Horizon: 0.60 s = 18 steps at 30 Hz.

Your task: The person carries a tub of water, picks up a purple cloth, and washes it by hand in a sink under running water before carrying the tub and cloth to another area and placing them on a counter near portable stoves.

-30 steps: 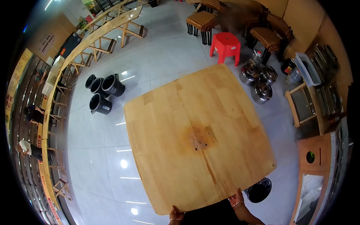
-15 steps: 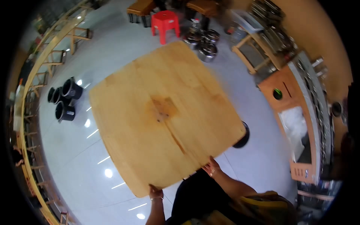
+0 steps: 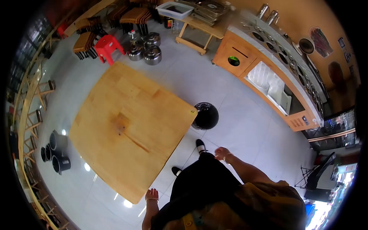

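A square wooden tabletop (image 3: pixel 103 149) with rounded corners has a brown stain near its middle and a dark streak running from it. My left hand (image 3: pixel 151 194) is just beside the table's near corner, fingers stretched out and nothing in them; whether it touches the edge I cannot tell. Away from the table, my right hand (image 3: pixel 222 153) hangs over the floor by my dark trousers, empty, its fingers loosely bent and partly hidden. A black wastebasket (image 3: pixel 206 115) stands by the table's right corner.
Black buckets (image 3: pixel 61 164) stand left of the table. Beyond it are a red stool (image 3: pixel 108 46), metal kettles (image 3: pixel 152 55) and stacked brown stools (image 3: pixel 135 16). A wooden counter (image 3: pixel 239 57) with round openings runs along the right; a small wooden table (image 3: pixel 199 28) holds trays.
Both hands have come off the table's near edge, the right one clearly away from it. My view has turned right, so the table appears further left and the wastebasket shows fully.
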{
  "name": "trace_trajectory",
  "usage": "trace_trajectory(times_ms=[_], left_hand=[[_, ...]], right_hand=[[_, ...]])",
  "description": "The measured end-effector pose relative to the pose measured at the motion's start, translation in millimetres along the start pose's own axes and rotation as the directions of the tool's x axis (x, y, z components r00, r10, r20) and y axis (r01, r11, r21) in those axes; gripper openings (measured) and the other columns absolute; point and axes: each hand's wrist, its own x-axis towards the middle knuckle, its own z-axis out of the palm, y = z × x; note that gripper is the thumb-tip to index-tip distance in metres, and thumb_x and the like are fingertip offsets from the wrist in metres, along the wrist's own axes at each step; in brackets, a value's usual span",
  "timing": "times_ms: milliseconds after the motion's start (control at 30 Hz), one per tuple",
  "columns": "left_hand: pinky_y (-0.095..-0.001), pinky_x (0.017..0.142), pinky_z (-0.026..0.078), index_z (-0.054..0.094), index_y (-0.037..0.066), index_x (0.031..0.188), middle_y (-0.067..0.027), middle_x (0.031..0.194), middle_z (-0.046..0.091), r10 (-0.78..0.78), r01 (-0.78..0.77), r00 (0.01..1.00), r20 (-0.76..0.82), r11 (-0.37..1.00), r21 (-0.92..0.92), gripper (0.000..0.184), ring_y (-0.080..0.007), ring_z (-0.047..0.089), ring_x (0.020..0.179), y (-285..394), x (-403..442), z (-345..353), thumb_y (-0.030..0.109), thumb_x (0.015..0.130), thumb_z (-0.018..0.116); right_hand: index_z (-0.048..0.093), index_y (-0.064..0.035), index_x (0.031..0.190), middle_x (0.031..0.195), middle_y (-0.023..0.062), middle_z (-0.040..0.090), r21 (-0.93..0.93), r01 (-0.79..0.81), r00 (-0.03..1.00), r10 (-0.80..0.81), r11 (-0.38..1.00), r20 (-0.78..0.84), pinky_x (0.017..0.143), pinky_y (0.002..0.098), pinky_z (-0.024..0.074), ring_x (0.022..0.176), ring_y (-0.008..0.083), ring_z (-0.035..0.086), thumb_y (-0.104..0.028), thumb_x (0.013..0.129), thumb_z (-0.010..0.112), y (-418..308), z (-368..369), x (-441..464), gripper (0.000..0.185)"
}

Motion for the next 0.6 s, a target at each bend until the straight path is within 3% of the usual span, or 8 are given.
trace_trajectory(times_ms=[100,167,233,300,400,433,500,600], left_hand=[[-0.0474,0.08,0.043,0.041,0.009,0.115,-0.0076,0.116,0.048,-0.015,-0.002,0.994,0.105,0.987,0.159,0.034,-0.0287,0.05,0.1,-20.2,-20.8,14.1,0.027,0.087,0.045],[-0.0478,0.079,0.043,0.041,0.009,0.115,-0.0077,0.112,0.051,0.009,-0.032,0.996,0.093,0.968,0.249,0.032,-0.0291,0.05,0.1,-39.7,-43.0,31.2,0.024,0.087,0.044],[-0.0477,0.077,0.044,0.042,0.009,0.114,-0.0083,0.108,0.054,0.088,-0.097,0.995,0.04,0.906,0.412,0.03,-0.0311,0.052,0.097,-67.5,-74.9,55.7,0.021,0.086,0.043],[-0.05,0.076,0.043,0.044,0.01,0.113,-0.0126,0.106,0.054,0.109,-0.095,0.994,-0.014,0.916,0.39,0.029,-0.0352,0.052,0.095,-100.8,-86.5,82.7,0.015,0.084,0.045],[-0.0501,0.077,0.043,0.043,0.007,0.112,-0.0155,0.106,0.054,0.052,-0.086,0.985,0.167,0.975,0.205,0.031,-0.0374,0.052,0.094,-143.9,-90.4,104.2,0.01,0.082,0.048],[-0.0505,0.077,0.044,0.043,0.005,0.111,-0.018,0.105,0.054,0.108,-0.299,0.878,0.466,0.885,0.358,0.032,-0.0386,0.053,0.092,-162.2,-97.6,116.1,0.009,0.081,0.051],[-0.0499,0.076,0.046,0.044,0.002,0.109,-0.0201,0.101,0.055,-0.105,-0.019,0.882,0.46,0.966,0.258,0.035,-0.0386,0.055,0.09,-183.9,-130.9,139.2,0.008,0.078,0.058],[-0.0477,0.074,0.048,0.046,0.003,0.107,-0.016,0.098,0.057,0.015,-0.131,0.921,0.389,0.953,0.274,0.032,-0.0348,0.056,0.089,-198.9,-181.9,179.5,0.008,0.078,0.059]], right_hand=[[0.054,-0.0058,0.087,0.074,0.0075,0.057,0.231,-0.093,0.99,0.114,0.969,-0.079,0.051,0.0306,0.0494,0.062,0.0177,0.059,-0.018,0.078,0.055,49.6,-77.6,2.3,0.015],[0.056,-0.0093,0.087,0.085,0.0046,0.058,0.178,-0.042,0.999,0.036,0.983,0.04,0.06,0.0322,0.0499,0.072,0.0178,0.059,-0.014,0.077,0.054,104.7,-134.0,10.7,0.011],[0.057,-0.012,0.089,0.094,0.0029,0.059,0.484,-0.254,0.967,0.229,0.837,0.111,0.065,0.0335,0.0497,0.079,0.0183,0.059,-0.01,0.077,0.052,111.8,-178.4,-4.0,0.013],[0.056,-0.0109,0.091,0.091,0.0049,0.058,0.404,-0.272,0.96,0.276,0.873,0.05,0.063,0.0344,0.0501,0.077,0.0199,0.059,-0.01,0.078,0.051,123.3,-223.9,1.1,0.014],[0.053,-0.0092,0.093,0.088,0.008,0.058,0.326,-0.307,0.938,0.342,0.894,-0.053,0.06,0.0358,0.0508,0.074,0.0223,0.06,-0.01,0.079,0.049,112.6,-286.3,19.9,0.015],[0.052,-0.0087,0.094,0.087,0.009,0.058,0.322,-0.318,0.927,0.363,0.892,-0.089,0.059,0.0362,0.0511,0.073,0.0231,0.06,-0.009,0.079,0.048,102.8,-303.0,20.6,0.015],[0.051,-0.0075,0.096,0.085,0.011,0.058,0.324,-0.309,0.914,0.373,0.894,-0.158,0.057,0.0371,0.0515,0.071,0.0247,0.061,-0.009,0.08,0.047,84.7,-334.5,33.2,0.016],[0.049,-0.0059,0.098,0.081,0.014,0.057,0.327,-0.207,0.923,0.295,0.922,-0.248,0.054,0.0385,0.0522,0.068,0.0271,0.061,-0.009,0.081,0.045,34.4,-362.5,59.6,0.017]])
